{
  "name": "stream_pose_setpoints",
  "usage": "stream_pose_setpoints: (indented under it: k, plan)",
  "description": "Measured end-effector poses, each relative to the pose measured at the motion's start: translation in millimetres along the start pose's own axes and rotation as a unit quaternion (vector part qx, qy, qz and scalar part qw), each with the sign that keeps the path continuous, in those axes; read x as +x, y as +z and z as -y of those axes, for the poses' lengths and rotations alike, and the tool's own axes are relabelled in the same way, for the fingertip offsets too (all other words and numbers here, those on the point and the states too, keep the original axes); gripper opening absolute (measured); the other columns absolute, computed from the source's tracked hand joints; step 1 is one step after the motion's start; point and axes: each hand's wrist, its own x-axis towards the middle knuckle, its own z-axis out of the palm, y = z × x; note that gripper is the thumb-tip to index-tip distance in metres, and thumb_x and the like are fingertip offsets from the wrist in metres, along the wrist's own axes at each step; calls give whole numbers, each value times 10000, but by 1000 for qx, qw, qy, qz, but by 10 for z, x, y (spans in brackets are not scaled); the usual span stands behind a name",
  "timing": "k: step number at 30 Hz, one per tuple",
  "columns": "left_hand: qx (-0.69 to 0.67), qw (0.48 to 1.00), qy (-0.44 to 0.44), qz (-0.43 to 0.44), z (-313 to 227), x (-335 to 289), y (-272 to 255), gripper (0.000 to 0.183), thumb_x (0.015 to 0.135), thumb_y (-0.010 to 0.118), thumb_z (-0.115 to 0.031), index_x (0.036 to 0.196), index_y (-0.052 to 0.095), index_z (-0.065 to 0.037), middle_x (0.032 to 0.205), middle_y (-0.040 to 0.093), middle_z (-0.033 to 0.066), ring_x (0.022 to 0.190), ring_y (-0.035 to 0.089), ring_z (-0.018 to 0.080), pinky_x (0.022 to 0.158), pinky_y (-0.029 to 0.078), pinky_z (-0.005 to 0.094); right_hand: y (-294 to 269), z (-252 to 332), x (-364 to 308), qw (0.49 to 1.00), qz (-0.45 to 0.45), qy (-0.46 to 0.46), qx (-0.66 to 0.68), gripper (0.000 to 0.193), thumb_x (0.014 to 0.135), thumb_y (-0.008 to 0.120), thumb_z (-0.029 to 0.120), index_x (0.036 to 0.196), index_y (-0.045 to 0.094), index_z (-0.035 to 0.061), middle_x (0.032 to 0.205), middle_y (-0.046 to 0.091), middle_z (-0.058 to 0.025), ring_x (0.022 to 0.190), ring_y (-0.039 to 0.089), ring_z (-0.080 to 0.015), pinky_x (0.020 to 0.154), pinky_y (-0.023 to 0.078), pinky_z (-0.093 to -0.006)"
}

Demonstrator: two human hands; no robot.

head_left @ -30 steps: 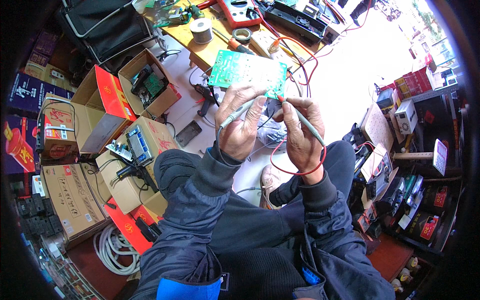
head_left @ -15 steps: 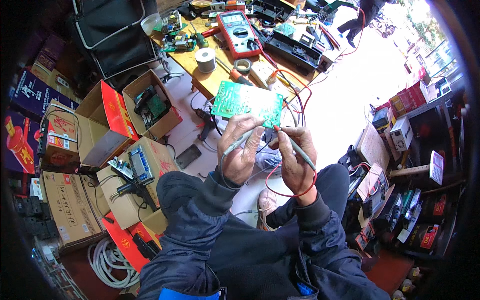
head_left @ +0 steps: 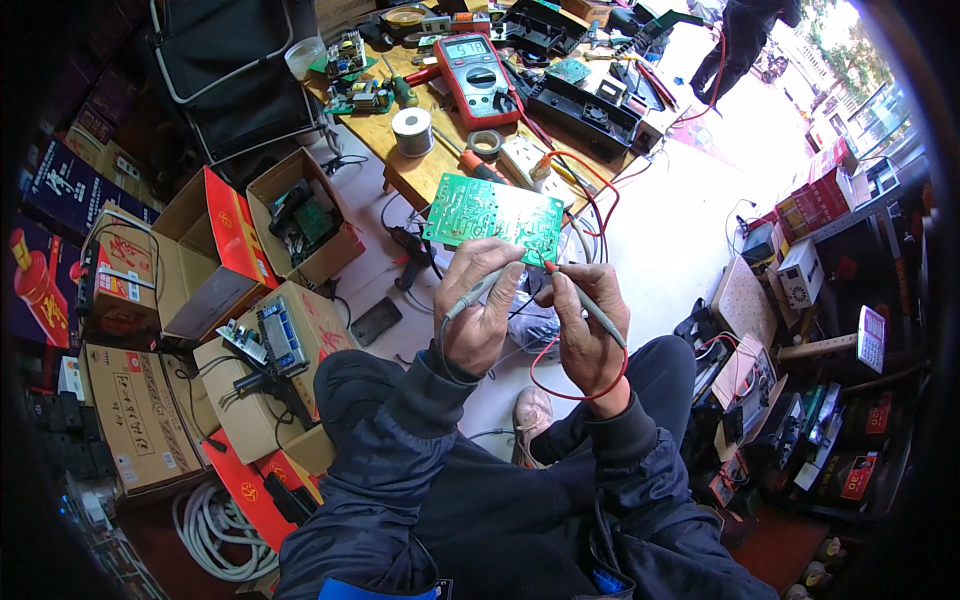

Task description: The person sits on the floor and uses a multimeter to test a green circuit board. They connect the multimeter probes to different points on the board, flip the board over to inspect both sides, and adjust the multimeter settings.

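A green circuit board [head_left: 490,208] is held up in front of me, its solder side facing me. My left hand [head_left: 478,308] is closed at its lower edge, pinching a grey test probe [head_left: 472,296] that points at the board. My right hand [head_left: 590,330] is closed on a second grey test probe [head_left: 598,312]; its red tip end sits at the board's lower right corner. A red lead loops below that hand. Exact tip contact is too small to tell. Beyond the board, a red multimeter [head_left: 478,80] lies on the table with its display lit.
The wooden table [head_left: 375,150] bears a solder reel [head_left: 412,132], a tape roll [head_left: 485,143], a power strip [head_left: 528,160] and open black housings [head_left: 585,110]. Cardboard boxes [head_left: 140,410] stand on my left, with a coiled pale cable [head_left: 215,535]. Shelved equipment [head_left: 800,272] lines my right.
The multimeter's display shows a different reading. The board has tilted slightly, with less glare on it. Both hands keep nearly the same place and grip.
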Motion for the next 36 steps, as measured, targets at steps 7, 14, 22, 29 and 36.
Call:
stream_pose_setpoints:
  k: [7,14,22,29,36]
  plan:
    - [1,1000,-1,-1,-2,4,0,166,991,679,-57,1139,694,17,1121,649,163,1033,656,277,902,536,356,-2,-11,-6,1000,0,-2,-15,134,1063,586,83,1115,568,-39,887,714,-117,826,684,-132,778,549,-273]
    - [-20,1000,-7,0,12,-4,8,163,991,678,-53,1137,698,16,1128,651,161,1035,657,275,907,536,359,22,-61,-5,1000,-12,-9,20,133,1032,630,90,1100,584,-15,865,742,-123,790,722,-144,707,566,-285]
    - [-4,1000,-5,8,19,-16,2,172,1009,651,-33,1166,695,23,1156,641,142,1063,640,225,930,532,321,21,-58,-4,1000,-15,-17,-4,135,1035,627,95,1098,583,-16,870,737,-122,791,717,-144,710,564,-281]
    - [-23,1000,-4,6,13,-14,9,169,1020,639,-46,1164,693,24,1173,627,137,1083,620,213,943,517,314,-3,-9,0,1000,-16,-10,13,160,1031,633,90,1132,591,-27,884,738,-126,813,715,-135,724,565,-274]
    - [-29,999,-12,-13,45,-17,28,175,992,681,-71,1138,703,22,1112,655,169,1034,647,281,917,519,361,-15,11,-29,999,-27,-16,28,141,1027,637,89,1096,605,-29,861,739,-114,773,711,-129,697,563,-269]
